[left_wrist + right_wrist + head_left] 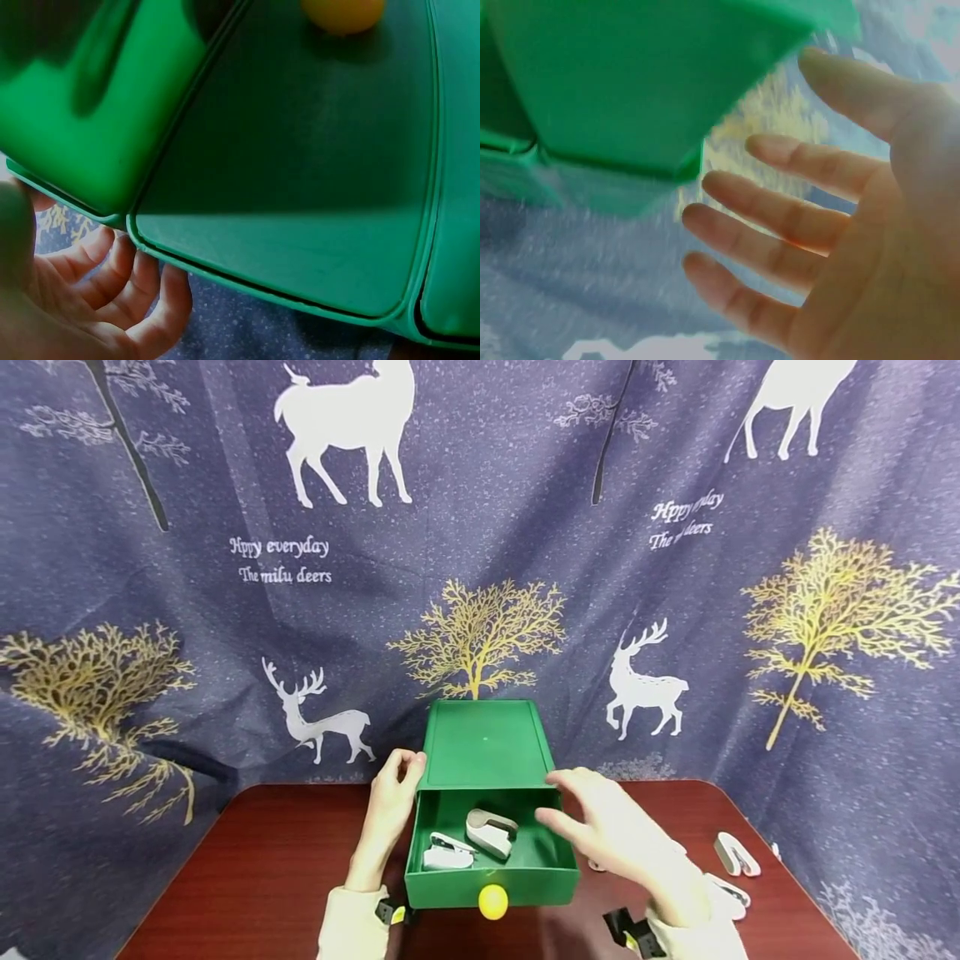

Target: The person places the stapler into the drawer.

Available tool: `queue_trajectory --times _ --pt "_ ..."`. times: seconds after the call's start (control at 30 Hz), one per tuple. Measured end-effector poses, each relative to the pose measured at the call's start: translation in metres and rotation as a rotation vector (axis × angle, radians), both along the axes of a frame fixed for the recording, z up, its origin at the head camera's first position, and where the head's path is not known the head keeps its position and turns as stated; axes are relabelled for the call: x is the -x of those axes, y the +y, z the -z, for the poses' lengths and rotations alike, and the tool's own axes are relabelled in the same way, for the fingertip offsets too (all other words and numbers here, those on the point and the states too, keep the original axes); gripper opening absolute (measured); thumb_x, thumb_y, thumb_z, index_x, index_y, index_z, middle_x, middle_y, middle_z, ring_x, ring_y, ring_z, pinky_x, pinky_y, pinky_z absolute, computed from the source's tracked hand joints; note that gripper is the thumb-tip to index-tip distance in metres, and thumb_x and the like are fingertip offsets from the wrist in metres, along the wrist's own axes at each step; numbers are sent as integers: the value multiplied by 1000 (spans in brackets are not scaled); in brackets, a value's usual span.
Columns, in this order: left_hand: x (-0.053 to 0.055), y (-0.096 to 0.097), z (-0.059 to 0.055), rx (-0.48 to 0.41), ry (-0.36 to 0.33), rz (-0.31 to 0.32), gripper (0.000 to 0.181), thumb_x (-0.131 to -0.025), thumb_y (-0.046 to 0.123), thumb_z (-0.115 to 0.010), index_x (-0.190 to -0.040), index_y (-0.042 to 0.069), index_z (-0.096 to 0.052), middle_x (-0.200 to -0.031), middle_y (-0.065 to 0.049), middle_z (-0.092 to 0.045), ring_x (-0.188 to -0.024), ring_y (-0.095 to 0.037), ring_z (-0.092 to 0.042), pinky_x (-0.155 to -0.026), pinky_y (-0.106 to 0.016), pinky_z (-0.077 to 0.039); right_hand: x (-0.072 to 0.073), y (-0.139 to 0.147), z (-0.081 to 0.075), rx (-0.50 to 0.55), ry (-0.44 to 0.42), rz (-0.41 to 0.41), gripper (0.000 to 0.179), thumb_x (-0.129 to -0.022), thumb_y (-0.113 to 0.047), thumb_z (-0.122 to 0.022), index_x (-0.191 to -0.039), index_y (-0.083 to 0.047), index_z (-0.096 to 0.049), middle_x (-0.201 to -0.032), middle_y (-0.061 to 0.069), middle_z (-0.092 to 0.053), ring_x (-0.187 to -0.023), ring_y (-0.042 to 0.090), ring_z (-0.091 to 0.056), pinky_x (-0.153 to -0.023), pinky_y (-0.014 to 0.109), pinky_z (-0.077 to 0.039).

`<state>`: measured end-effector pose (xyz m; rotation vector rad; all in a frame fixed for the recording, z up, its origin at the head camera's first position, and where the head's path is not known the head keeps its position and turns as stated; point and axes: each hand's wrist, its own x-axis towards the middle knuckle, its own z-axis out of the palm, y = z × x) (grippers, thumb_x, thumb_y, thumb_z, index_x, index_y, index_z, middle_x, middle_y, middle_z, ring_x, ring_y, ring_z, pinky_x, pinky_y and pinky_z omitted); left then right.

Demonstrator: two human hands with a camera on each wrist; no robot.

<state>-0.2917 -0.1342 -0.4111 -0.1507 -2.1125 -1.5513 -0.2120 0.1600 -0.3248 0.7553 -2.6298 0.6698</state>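
A green drawer box (487, 743) stands on the table with its drawer (442, 891) pulled out. A round yellow knob (492, 902) sits on the drawer front. Inside lie a white stapler (448, 853) and a grey-and-white stapler (489, 837). My left hand (393, 797) grips the box's left side, its bent fingertips (176, 281) right at the edge. Beside the box's right side is my right hand (611, 827), holding nothing. Its fingers (765, 210) are spread and loosely bent, with the thumb near the drawer's right rim in the head view.
To the right on the reddish-brown table (285, 860) lie another stapler (737, 854) and a white stapler (729, 893), the latter partly behind my right forearm. A blue cloth (480, 543) printed with deer and trees hangs behind the table.
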Motion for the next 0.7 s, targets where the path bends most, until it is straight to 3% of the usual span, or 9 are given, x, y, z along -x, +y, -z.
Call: queue_trajectory --times 0.2,0.4,0.5,0.7 --pt "0 3 -1 -2 3 12 24 -100 32 -58 -95 9 -60 -81 -4 -54 -77 -20 -50 -71 -31 -40 -4 43 23 208 -65 166 40 -92 -42 -67 -123 -16 -64 -115 -2 -66 -107 19 -61 -88 45 -47" --pt "0 4 -2 -1 -4 14 23 -100 32 -58 -95 9 -60 -82 -3 -54 -78 -20 -50 -72 -31 -40 -8 76 54 342 -188 266 36 -93 -38 -68 -120 -15 -63 -117 4 -65 -93 14 -65 -72 29 -52" --pt "0 3 -2 -2 -2 16 23 -100 32 -58 -95 9 -60 -82 -3 -54 -78 -19 -50 -71 -31 -40 -9 85 66 370 -234 289 35 -92 -36 -68 -120 -14 -63 -115 5 -66 -89 12 -66 -70 27 -52" --pt "0 1 -2 -1 -1 5 23 -99 31 -59 -94 9 -60 -82 -4 -55 -77 -20 -51 -71 -31 -40 -10 100 89 321 -213 328 30 -92 -29 -70 -114 -11 -65 -103 0 -68 -86 8 -64 -74 28 -51"
